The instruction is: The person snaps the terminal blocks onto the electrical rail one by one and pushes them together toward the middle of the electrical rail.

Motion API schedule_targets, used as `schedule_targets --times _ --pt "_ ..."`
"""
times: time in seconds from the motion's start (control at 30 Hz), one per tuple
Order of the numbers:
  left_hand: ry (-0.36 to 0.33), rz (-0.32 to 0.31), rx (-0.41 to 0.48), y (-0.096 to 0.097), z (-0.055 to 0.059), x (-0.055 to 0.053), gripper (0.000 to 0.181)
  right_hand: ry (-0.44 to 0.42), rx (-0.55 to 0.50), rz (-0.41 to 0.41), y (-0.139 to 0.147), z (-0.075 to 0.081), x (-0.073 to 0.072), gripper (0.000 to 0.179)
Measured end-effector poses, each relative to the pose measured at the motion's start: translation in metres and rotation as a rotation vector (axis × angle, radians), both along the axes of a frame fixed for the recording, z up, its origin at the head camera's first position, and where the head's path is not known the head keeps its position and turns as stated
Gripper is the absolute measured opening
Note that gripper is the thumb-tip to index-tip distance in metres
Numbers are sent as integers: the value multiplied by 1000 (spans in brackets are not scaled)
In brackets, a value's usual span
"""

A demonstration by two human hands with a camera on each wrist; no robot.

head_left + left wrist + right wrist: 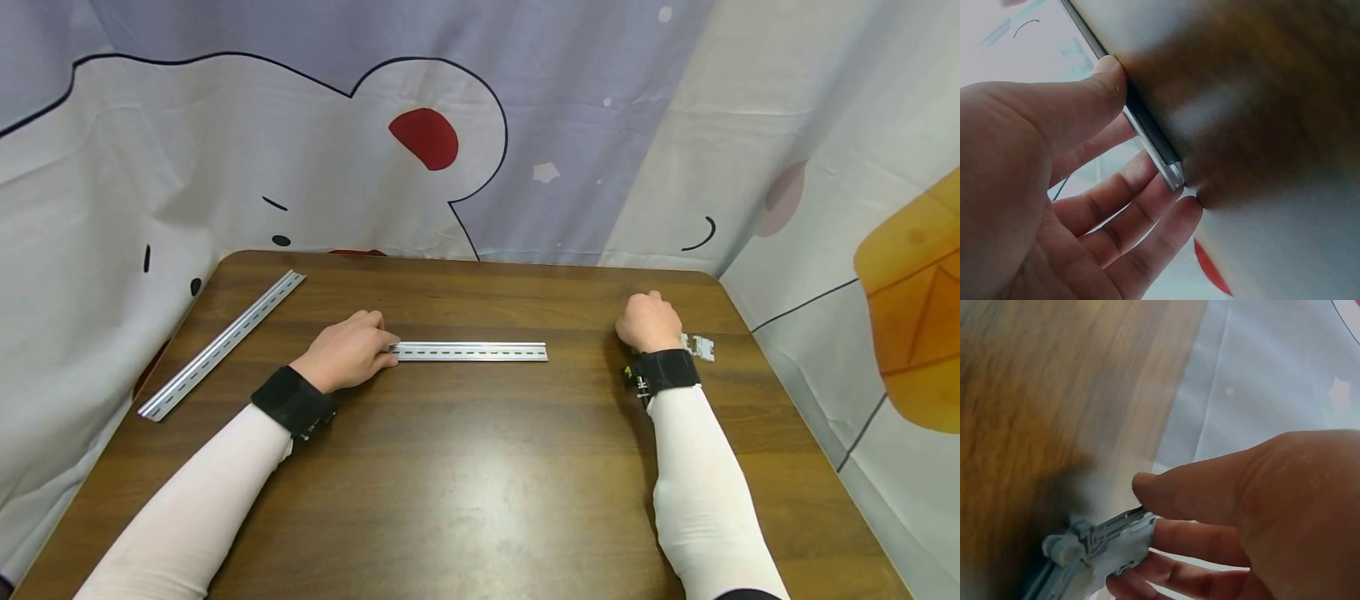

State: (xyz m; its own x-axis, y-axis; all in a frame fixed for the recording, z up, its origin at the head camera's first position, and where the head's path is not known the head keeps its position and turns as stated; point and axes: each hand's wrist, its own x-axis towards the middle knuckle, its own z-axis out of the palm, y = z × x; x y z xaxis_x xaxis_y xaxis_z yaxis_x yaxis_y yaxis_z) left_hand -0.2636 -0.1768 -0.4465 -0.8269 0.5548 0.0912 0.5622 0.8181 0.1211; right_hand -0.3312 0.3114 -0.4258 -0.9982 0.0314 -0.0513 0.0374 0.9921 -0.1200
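My left hand [348,350] pinches the left end of a slotted silver DIN rail [472,352] that lies crosswise on the table. In the left wrist view the thumb presses on one long edge of the rail [1152,131], with the fingers along its other side. Over at the right, my right hand [651,323] grips a grey plastic terminal block [1124,547] between thumb and fingers. Small pale plastic pieces [702,347] show just right of that hand; whether they join the held block cannot be told. In the right wrist view the block's lower part is blurred.
A second slotted DIN rail [221,346] lies slanted near the left edge of the brown wooden table [480,467]. A printed curtain [300,167] hangs behind the table and along both sides.
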Motion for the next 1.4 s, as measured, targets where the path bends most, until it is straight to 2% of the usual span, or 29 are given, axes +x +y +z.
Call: schedule_targets --times 0.23,0.5,0.83,1.1,1.23,1.4 --pt "0 0 -4 1 0 1 27 100 -71 58 -5 -4 0 29" --pt "-5 2 -3 1 0 2 29 171 -194 155 -16 -7 -6 24" --pt "-10 7 -13 1 1 1 31 200 -290 134 -30 -8 -6 33" --pt "-13 6 -1 1 3 0 30 286 -373 137 -33 -11 -11 29" --pt "-16 4 2 1 3 1 30 317 -443 144 -35 -12 -11 30" --pt "-13 2 5 0 2 1 28 301 -574 165 -42 -13 -9 36"
